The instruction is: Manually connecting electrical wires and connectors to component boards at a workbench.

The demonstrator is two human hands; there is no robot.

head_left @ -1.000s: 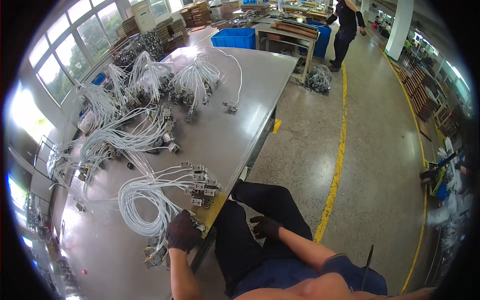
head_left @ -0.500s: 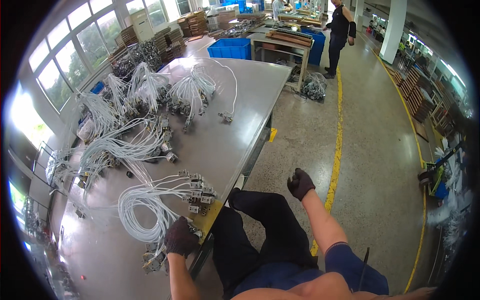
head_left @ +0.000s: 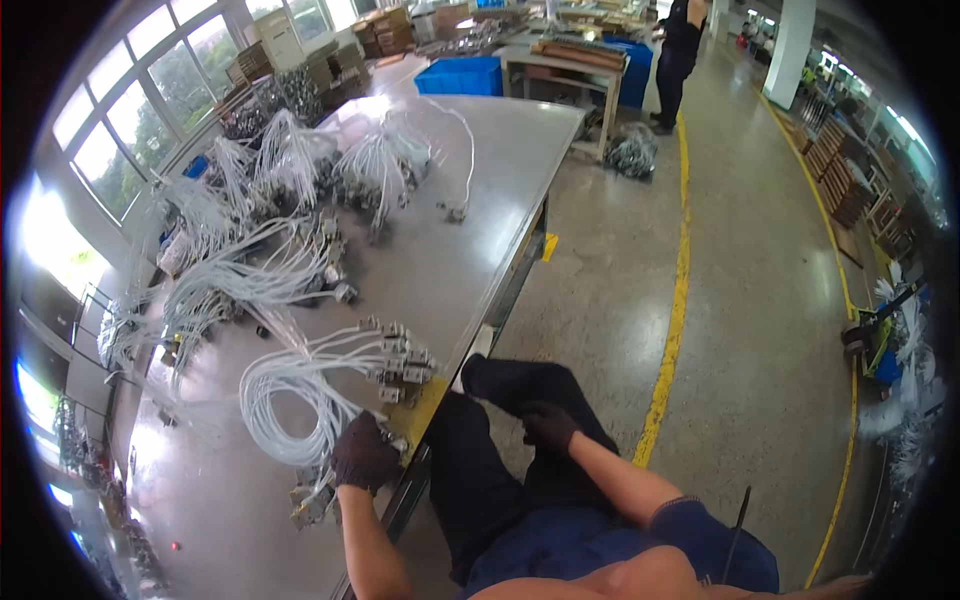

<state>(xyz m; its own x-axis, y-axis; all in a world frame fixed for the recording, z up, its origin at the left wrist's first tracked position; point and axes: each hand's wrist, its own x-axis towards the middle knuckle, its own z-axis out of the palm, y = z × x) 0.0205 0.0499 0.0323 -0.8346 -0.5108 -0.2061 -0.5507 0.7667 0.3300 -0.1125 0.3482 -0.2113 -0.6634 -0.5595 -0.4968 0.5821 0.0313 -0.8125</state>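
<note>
My left hand point(head_left: 365, 455), in a dark glove, is closed around white cables point(head_left: 285, 395) at the near end of their coil. Its fingertips are partly hidden. Small metal connectors point(head_left: 395, 365) cluster at the coil's far end, by a yellow board point(head_left: 425, 405) at the table's edge; more connectors point(head_left: 312, 508) lie beside my left wrist. My right hand point(head_left: 550, 428), gloved as well, hovers over or rests on my dark trousers, to the right of the table edge. Blur and dark cloth hide how its fingers are set.
Several bundles of white cables point(head_left: 245, 270) with connectors cover the left and far parts of the metal table point(head_left: 470, 260). A blue bin point(head_left: 458, 77) stands past its far edge. A person point(head_left: 678, 65) stands near the yellow floor line point(head_left: 683, 260).
My right hand has swung left and down, from over the floor to over my legs. My left hand stays at the cables. The view has tilted slightly down, and the other person has turned.
</note>
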